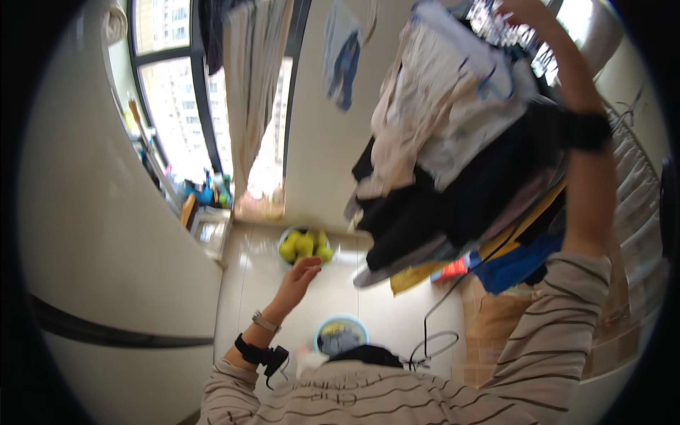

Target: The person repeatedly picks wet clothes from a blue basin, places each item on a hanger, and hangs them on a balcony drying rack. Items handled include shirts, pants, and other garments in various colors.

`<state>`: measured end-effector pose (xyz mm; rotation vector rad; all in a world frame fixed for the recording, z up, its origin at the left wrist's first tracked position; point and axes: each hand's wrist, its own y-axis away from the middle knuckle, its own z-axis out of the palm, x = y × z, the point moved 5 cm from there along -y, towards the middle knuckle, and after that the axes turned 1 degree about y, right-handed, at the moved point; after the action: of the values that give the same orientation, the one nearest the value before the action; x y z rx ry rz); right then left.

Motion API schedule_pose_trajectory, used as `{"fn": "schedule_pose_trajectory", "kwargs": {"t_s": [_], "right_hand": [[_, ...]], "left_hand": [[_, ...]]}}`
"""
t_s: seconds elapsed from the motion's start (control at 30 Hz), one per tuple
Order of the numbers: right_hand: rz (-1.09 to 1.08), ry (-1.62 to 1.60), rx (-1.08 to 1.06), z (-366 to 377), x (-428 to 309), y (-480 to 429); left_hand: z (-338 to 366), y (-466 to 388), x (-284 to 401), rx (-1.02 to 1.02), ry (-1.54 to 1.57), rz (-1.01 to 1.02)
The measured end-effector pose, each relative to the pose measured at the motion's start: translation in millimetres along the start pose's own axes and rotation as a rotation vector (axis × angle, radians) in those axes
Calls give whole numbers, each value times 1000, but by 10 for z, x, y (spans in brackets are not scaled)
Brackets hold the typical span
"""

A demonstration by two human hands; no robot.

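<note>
My right hand (pixel 518 11) is raised at the top right, blurred, by the upper end of a dense row of hanging clothes. What its fingers hold cannot be made out. Pale garments (pixel 425 90), black ones (pixel 478 175), a yellow one (pixel 414 277) and a blue one (pixel 515 268) hang beneath it, with a light blue hanger (pixel 496 87) among them. My left hand (pixel 307 271) is at mid-picture with its fingers apart and nothing in it. In the view it lies just below a bowl of yellow-green fruit (pixel 304 245) on the floor.
A light blue basin (pixel 366 332) with grey and yellow cloth stands on the tiled floor near me. A black cable (pixel 425 329) dangles on the right. At the left, a striped curtain (pixel 255 79) hangs before the window. Small blue-and-white clothing (pixel 344 64) hangs by the wall.
</note>
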<state>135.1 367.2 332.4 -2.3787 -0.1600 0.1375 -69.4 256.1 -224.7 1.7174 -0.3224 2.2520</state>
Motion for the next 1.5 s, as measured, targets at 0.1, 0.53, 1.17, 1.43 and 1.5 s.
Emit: {"fn": "schedule_pose_trajectory", "kwargs": {"t_s": [0.1,0.53,1.17,1.43,1.5], "right_hand": [[-206,-337,37,-368,-373,1168],[673,-819,-1474,3233,1867,6798],[961,-351,-1403,7446,720,11458],[1305,-803,-857,6115,1113,11337],[1796,-1227,-794,5400,1195,11155]], "left_hand": [[-78,447,-230,-21,27,-106],[1690,2220,-1843,453,164,-610],[1838,3963,-4392,817,534,-1305],[1682,3799,-4212,763,490,-1207],[1686,3682,-4088,726,485,-1149]]}}
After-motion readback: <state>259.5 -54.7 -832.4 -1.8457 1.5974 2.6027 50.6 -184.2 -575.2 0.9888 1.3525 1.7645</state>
